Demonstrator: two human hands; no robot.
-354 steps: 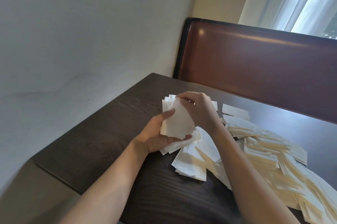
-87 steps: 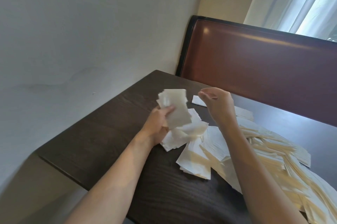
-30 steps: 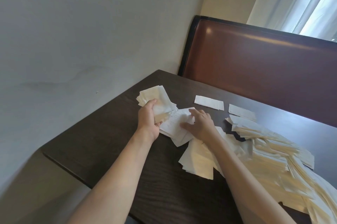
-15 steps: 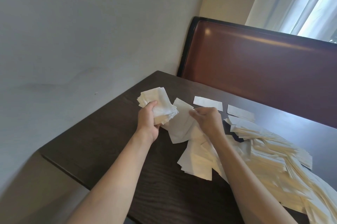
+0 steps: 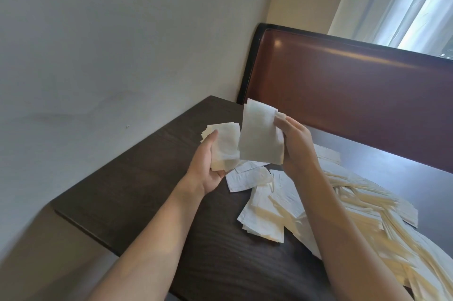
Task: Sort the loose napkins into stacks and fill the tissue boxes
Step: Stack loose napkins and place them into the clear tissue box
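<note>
The left hand [image 5: 208,166] grips a napkin stack [image 5: 224,146]; beside it, the right hand [image 5: 297,146] pinches one napkin [image 5: 259,136], above the tabletop [image 5: 147,190].

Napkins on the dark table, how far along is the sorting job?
Early. Done: only the small stack gripped in the left hand. In hand: the right hand holds a single napkin up beside it. Left: the big loose pile spread over the table; no tissue boxes show.
</note>
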